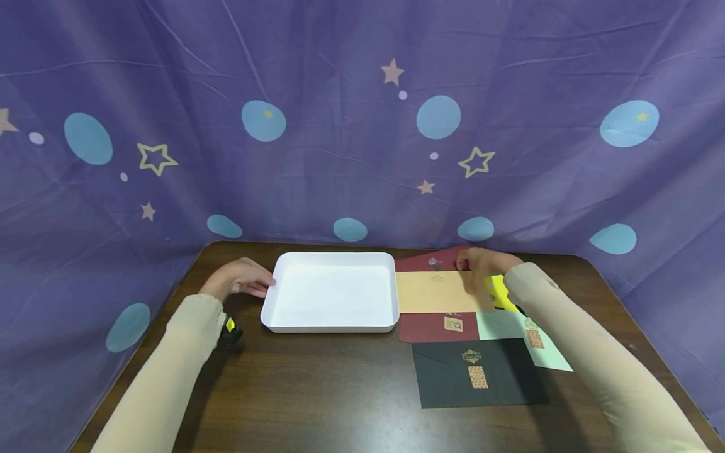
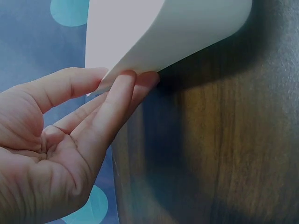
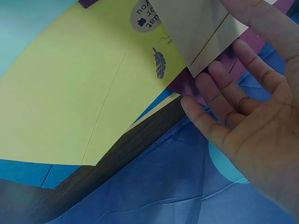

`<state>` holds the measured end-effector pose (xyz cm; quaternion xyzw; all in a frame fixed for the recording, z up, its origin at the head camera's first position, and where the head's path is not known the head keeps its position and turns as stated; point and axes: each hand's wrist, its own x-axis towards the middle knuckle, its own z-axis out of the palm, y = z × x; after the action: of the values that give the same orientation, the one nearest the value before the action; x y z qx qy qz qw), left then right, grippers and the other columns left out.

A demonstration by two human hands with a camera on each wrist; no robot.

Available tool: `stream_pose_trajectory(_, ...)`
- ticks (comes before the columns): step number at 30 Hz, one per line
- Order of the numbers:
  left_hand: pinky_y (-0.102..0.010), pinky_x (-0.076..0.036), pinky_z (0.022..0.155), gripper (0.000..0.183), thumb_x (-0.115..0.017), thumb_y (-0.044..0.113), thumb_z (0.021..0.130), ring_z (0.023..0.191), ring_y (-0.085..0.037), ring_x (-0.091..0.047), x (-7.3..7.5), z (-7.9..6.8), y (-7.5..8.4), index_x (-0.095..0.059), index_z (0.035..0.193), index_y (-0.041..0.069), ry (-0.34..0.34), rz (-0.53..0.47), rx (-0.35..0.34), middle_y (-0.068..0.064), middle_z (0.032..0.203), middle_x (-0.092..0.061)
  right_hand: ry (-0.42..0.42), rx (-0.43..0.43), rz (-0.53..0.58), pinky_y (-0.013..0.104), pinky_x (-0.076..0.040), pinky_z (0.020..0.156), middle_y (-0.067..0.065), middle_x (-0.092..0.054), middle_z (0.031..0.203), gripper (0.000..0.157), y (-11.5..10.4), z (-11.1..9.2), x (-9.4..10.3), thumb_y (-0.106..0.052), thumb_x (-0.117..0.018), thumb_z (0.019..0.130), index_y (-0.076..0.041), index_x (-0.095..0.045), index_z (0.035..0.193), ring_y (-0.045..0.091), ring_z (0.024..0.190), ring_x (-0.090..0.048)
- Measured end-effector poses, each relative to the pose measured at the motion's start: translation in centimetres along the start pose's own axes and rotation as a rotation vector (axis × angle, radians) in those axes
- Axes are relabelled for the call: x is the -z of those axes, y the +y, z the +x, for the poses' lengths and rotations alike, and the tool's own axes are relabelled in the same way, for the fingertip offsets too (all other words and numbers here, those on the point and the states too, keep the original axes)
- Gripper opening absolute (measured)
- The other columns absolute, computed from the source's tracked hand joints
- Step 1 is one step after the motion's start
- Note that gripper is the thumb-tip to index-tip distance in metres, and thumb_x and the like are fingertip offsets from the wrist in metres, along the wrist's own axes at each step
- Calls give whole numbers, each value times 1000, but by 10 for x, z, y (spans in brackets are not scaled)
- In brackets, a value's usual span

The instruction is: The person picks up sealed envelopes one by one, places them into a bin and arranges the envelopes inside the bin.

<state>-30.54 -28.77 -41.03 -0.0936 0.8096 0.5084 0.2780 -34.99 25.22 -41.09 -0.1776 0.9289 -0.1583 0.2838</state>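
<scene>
Standing by the dark wooden bench, I see a person in cream sleeves with both hands out over it. The left hand lies with fingers straight and relaxed, their tips touching the left rim of a white tray near the bench's far edge; the thumb sits at the rim's upper side, so the edge lies lightly between thumb and fingers rather than in a firm grip. A small black and yellow device sits at that wrist.

Just right of the tray lies a spread of envelopes. The right hand rests at the far right corner of a tan envelope, fingers spread wide and flat, the corner lying across them. The tan one lies on top of a maroon envelope, which shows beyond it and nearer too, with a small sticker. A yellow envelope pokes out beside the wrist, partly hidden by the sleeve. Nearer, a pale green envelope overlaps a black envelope, which lies closest to the person.

Behind and around the bench hangs a purple cloth printed with blue spots and stars.
</scene>
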Motion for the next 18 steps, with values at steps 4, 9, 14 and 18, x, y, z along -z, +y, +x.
stream_pose_trajectory(4, -24, -66, 69, 32, -66, -2, 92, 66, -9, -69, 0, 0, -1, -59, 118, -19, -9, -6, -18, -1, 74, -69, 10, -15, -17, 31, -46, 78, 16, -52, 117, 59, 1, 2, 0, -4, -87, 73, -1, -54, 122, 25, 98, -46)
stream_pose_trajectory(9, -24, -66, 69, 36, -68, -2, 92, 67, -9, -70, 1, 3, -5, -58, 122, -20, -8, -23, -34, 0, 74, -70, 10, -8, -6, 31, -44, 75, 16, -50, 115, 58, 3, 4, -1, -3, -87, 73, -1, -53, 120, 25, 97, -45)
stream_pose_trajectory(14, -26, -66, 72, 44, -68, -1, 92, 70, -9, -70, 2, 4, -10, -53, 129, -22, -18, -31, -64, 0, 76, -71, -14, 11, 42, 32, -39, 71, 15, -45, 109, 54, 6, 4, -2, -1, -86, 75, 0, -49, 114, 24, 92, -41)
stream_pose_trajectory(18, -25, -66, 70, 43, -68, 0, 92, 69, -8, -69, 3, 1, -11, -55, 127, -22, 9, 12, -72, -1, 77, -70, -22, 24, 48, 31, -38, 71, 13, -45, 104, 54, 6, 4, -1, -1, -86, 75, 1, -50, 114, 23, 90, -41)
